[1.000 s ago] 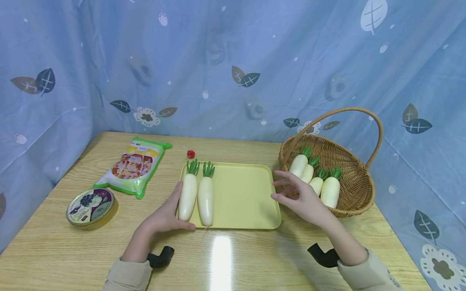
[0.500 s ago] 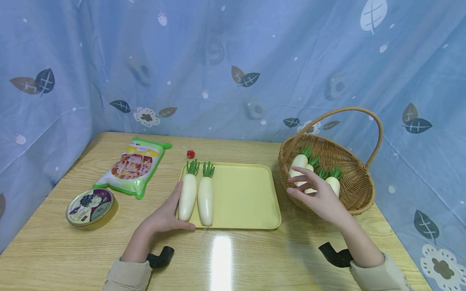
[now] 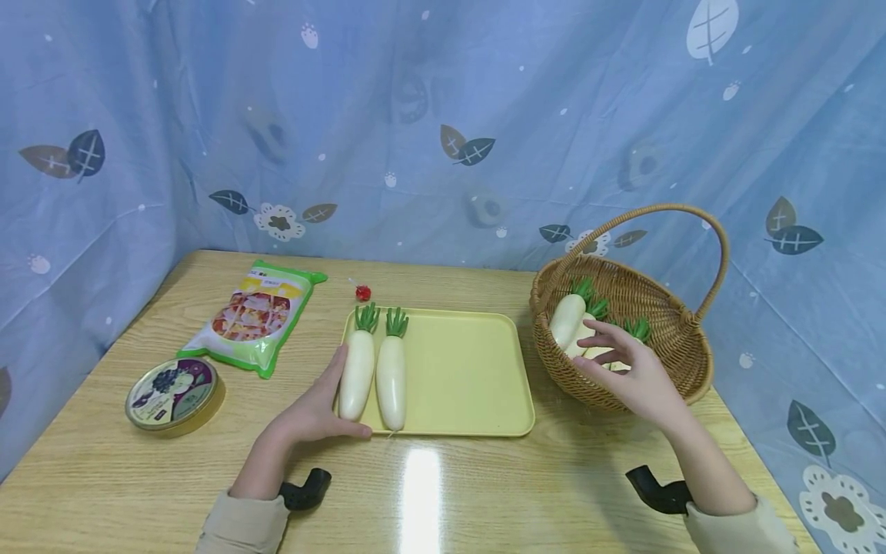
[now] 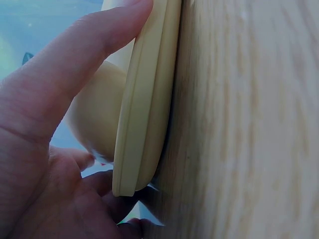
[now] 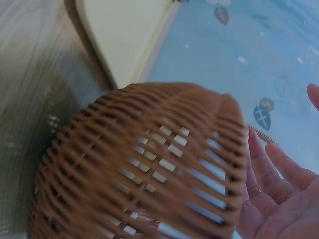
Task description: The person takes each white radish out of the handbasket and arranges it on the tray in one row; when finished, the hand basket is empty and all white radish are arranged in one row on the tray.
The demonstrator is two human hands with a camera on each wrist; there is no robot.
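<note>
My left hand [image 3: 314,412] grips the near-left corner of a yellow tray [image 3: 464,377]. The thumb [image 4: 99,37] lies over the tray's rim [image 4: 142,104] and the other fingers reach along its left side. Two white radishes [image 3: 357,377] with green tops lie side by side in the tray's left part, the outer one close to my fingers. Over the near rim of a wicker basket [image 3: 671,346], my right hand [image 3: 640,377] hovers with spread, slightly bent fingers and nothing in its grasp. Several more white radishes [image 3: 569,319] lie in the basket, partly hidden behind that hand.
A green-edged food packet [image 3: 252,315] lies at the back left, with a round tin [image 3: 174,396] nearer. A small red item [image 3: 363,292] sits behind the tray. The basket's tall handle [image 3: 664,208] arches up at the right. A blue curtain [image 3: 388,138] encloses the table.
My right hand has moved right, from beside the tray's right edge to over the basket's near rim. My left hand, the tray and its radishes have stayed in place.
</note>
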